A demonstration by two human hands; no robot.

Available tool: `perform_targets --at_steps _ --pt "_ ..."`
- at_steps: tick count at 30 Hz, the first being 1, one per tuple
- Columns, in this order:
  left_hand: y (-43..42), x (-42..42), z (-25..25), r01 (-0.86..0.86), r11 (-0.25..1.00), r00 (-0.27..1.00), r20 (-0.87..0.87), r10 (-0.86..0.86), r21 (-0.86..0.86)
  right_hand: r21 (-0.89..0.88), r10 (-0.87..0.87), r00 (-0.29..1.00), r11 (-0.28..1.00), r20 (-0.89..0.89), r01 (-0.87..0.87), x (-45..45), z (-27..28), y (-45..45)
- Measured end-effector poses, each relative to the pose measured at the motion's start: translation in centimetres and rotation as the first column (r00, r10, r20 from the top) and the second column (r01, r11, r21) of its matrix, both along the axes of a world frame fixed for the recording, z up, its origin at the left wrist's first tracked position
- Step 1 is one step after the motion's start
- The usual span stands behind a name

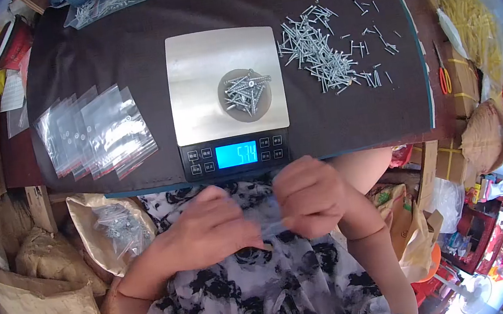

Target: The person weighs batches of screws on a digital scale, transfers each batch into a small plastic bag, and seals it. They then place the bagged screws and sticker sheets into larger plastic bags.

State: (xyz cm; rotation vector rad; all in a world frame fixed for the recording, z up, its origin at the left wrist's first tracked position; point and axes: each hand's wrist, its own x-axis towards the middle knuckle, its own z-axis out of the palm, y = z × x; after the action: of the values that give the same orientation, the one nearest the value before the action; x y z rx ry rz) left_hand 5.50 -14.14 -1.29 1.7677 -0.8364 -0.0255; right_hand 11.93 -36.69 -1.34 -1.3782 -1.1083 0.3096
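Note:
In front of my body, just below the table edge, my left hand (pixel 216 225) and my right hand (pixel 312 196) are both closed. A clear plastic bag (pixel 266 212), blurred and hard to make out against the patterned cloth, stretches between their fingers. Directly beyond them stands a digital scale (pixel 192 88) with a lit blue display. On its steel plate rests a small round dish (pixel 248 117) holding a heap of screws (pixel 246 93). To the right, a loose pile of silver screws (pixel 317 50) is spread over the dark tabletop.
Several flat zip bags (pixel 96 133) lie overlapped at the left. A large bag of screws (pixel 117 3) sits at the far edge. Orange-handled scissors (pixel 444 77) lie at the right edge. Beside my left arm, a paper sack (pixel 84 211) contains filled plastic bags (pixel 122 228).

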Motion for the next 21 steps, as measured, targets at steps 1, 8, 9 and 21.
perform_targets --at_steps 1,8,9,21 --pt "-0.2 0.0 -0.1 -0.005 1.000 1.000 -0.020 0.004 -0.003 0.036 0.010 0.999 0.999 -0.040 -0.009 0.2 -0.2 -0.3" --pt "0.4 0.5 1.1 0.011 0.997 0.993 -0.115 -0.019 -0.074 -0.110 -0.054 0.917 0.994 -0.395 0.011 -0.3 1.2 0.5" --pt "0.4 0.5 1.0 0.022 0.997 0.991 -0.133 -0.032 -0.074 -0.045 0.033 0.931 0.998 -0.364 -0.053 -0.3 0.5 0.7" --pt "1.4 -0.1 1.5 0.020 0.931 0.931 -0.334 -0.150 -0.364 -0.009 -0.217 0.946 0.975 -0.240 0.221 2.1 -0.2 -0.3"
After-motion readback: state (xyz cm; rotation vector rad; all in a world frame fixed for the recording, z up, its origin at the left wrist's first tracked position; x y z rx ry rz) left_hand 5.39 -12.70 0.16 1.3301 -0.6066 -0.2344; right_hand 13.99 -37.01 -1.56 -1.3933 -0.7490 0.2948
